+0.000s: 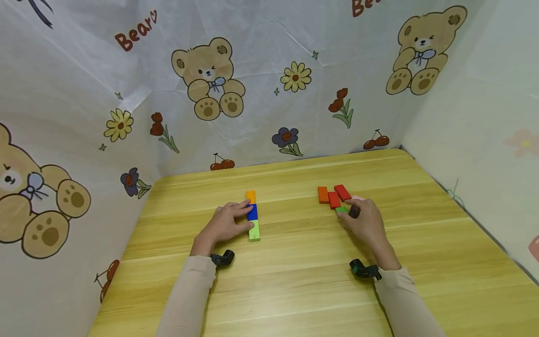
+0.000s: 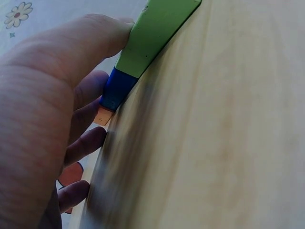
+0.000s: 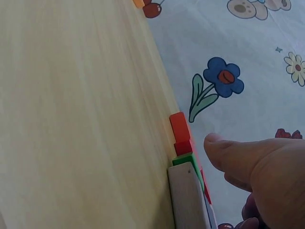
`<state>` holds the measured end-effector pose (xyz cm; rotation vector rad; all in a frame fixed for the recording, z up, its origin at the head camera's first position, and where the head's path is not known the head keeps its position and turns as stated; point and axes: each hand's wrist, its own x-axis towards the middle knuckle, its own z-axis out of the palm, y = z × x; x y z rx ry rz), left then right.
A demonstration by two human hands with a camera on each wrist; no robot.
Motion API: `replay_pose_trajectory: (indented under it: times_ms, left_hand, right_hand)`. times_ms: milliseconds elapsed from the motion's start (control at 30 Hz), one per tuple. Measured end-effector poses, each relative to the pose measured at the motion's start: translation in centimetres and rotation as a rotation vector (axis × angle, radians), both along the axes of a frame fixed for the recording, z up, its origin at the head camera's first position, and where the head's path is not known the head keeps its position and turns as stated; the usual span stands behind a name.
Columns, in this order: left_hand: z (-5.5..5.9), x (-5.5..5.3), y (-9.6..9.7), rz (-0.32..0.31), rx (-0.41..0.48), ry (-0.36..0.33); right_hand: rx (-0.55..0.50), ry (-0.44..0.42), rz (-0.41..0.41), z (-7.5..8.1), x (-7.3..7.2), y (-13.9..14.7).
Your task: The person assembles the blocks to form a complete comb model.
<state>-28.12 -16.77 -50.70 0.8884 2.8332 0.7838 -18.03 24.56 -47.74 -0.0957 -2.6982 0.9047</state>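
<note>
In the head view, my left hand [image 1: 225,223] lies beside a straight row of three blocks. The row has an orange block [image 1: 251,196], a blue block [image 1: 252,213] and a light green block [image 1: 254,232]. Its thumb touches the light green one, and fingertips reach the upper two. My right hand [image 1: 367,222] hovers with extended thumb above a loose cluster at right. Under it are a dark block [image 1: 354,212], a green block [image 1: 341,210] and a partly covered pink block [image 1: 358,198]. The right wrist view shows the thumb apart from a pale-looking block [image 3: 186,191].
Beside the right hand lie an orange-red block [image 1: 322,194] and two red blocks, one upright [image 1: 334,200] and one slanted [image 1: 342,192]. Everything rests on a wooden table [image 1: 290,281]. A bear-print cloth [image 1: 261,107] hangs behind it, with a pale wall at right.
</note>
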Motion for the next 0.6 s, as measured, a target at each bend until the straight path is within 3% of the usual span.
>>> replay_pose_trajectory:
  times_ms: [600]
  left_hand:
    - [0.3, 0.2, 0.0, 0.001, 0.008, 0.008]
  right_hand:
    - [0.075, -0.081, -0.031, -1.2, -0.8, 0.1]
